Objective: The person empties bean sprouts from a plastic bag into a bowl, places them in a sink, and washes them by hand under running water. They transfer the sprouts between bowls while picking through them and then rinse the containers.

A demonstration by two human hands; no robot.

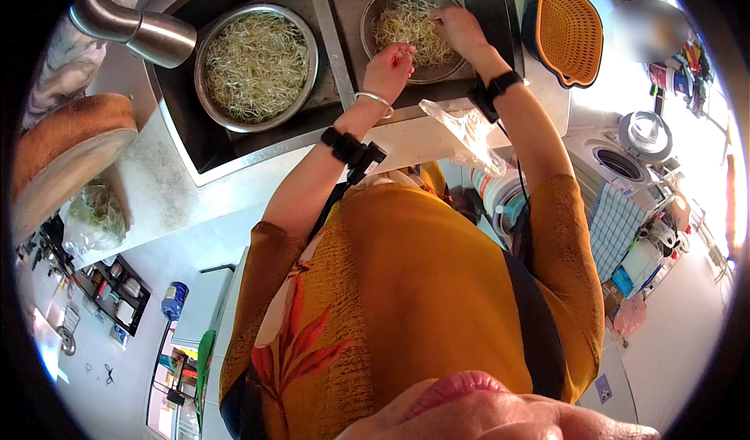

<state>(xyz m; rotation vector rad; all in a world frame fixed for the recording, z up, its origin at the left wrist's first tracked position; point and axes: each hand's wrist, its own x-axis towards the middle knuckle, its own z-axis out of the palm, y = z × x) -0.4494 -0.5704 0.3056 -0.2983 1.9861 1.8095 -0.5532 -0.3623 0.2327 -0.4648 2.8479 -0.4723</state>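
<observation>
My right hand (pixel 463 30) reaches over a round bowl (pixel 364 27) in the right sink basin, its bent fingertips closed at the edge of a heap of bean sprouts (pixel 404 21). On the near left side of the same heap, my left hand (pixel 388 74) is curled with thumb and fingers close together. Whether a sprout lies between its fingertips is too small to tell. A larger metal bowl (pixel 317 59) in the left basin is full of bean sprouts (pixel 255 68). A metal divider (pixel 329 30) stands between the two basins.
A metal faucet (pixel 161 39) extends over the sink's left edge. An orange basket in a dark outer one (pixel 569 33) stands at the right. A clear plastic bag (pixel 469 129) hangs over the front edge. At left are a round wooden board (pixel 76 153) and bagged greens (pixel 96 211).
</observation>
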